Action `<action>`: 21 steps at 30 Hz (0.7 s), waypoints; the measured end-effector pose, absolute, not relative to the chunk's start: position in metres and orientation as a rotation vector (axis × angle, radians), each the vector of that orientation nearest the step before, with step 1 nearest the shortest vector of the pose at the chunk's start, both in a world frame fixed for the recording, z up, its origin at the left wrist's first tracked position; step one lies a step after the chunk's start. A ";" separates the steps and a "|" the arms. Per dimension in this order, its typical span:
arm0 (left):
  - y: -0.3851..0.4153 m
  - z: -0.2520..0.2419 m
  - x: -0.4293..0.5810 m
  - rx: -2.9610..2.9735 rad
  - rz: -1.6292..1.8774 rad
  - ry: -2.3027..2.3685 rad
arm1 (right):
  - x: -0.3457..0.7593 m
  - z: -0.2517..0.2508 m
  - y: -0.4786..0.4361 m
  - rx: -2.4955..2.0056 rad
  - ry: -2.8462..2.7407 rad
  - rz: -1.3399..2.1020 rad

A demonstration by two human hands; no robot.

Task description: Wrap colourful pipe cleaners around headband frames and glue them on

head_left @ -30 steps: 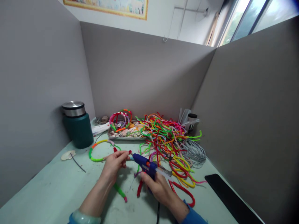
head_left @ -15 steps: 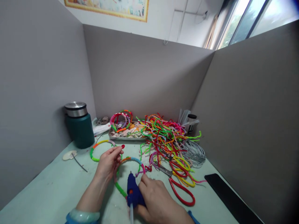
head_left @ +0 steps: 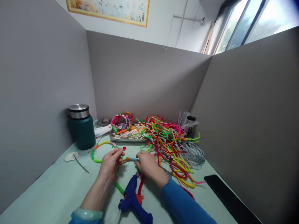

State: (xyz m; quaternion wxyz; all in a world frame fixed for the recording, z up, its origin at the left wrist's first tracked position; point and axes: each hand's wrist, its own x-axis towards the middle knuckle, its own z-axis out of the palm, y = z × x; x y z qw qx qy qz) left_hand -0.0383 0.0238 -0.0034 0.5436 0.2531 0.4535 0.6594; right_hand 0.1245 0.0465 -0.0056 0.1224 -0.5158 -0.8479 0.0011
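Note:
My left hand (head_left: 111, 165) and my right hand (head_left: 147, 165) both pinch a multicoloured pipe-cleaner ring (head_left: 119, 186) that stands in front of me on the pale green table (head_left: 58, 193). The left fingers grip its upper left arc, the right fingers its top right, where the wrap is orange and blue. A blue hot glue gun (head_left: 133, 202) lies on the table just below the ring, near my right forearm, with nothing holding it.
A second wrapped ring (head_left: 99, 152) lies behind my left hand. A metal tray (head_left: 126, 138) of shells and rings, a heap of coloured pipe cleaners (head_left: 168, 137), coiled wire (head_left: 195, 154), a green flask (head_left: 81, 127), red-handled scissors (head_left: 174, 174) and a black phone (head_left: 227, 199) are around.
My right hand has let go of the glue gun, which now lies on the table, and has moved up to grip the ring's top right. The left hand keeps its hold.

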 end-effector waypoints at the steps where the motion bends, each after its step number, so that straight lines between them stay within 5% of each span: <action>1: 0.023 -0.002 -0.038 0.599 1.567 1.080 | 0.120 -0.009 0.049 -1.517 -2.483 -0.014; 21: 0.013 0.012 -0.035 1.079 1.873 1.445 | 0.129 0.027 0.046 -0.974 -1.713 0.199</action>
